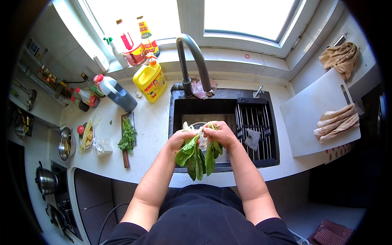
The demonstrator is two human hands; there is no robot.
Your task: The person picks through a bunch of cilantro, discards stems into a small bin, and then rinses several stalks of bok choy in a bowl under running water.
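- At 11 and 1 o'clock, two panes of a white-framed window (pixel 190 24) glow almost pure white, letting in strong daylight.
- Beneath them runs a pale tiled windowsill (pixel 228 55).
- Light grey wall tiles (pixel 57 38) cover the 10 o'clock side, in dimmer light; a pale wall (pixel 363 53) stands at 2 o'clock.
- A white countertop (pixel 149 139) curves from 9 to 3 o'clock.
- At 8 o'clock, grey-brown base cabinets (pixel 92 196) adjoin a black hob (pixel 60 192).
- Shaded grey floor (pixel 332 210) shows at 4 o'clock.
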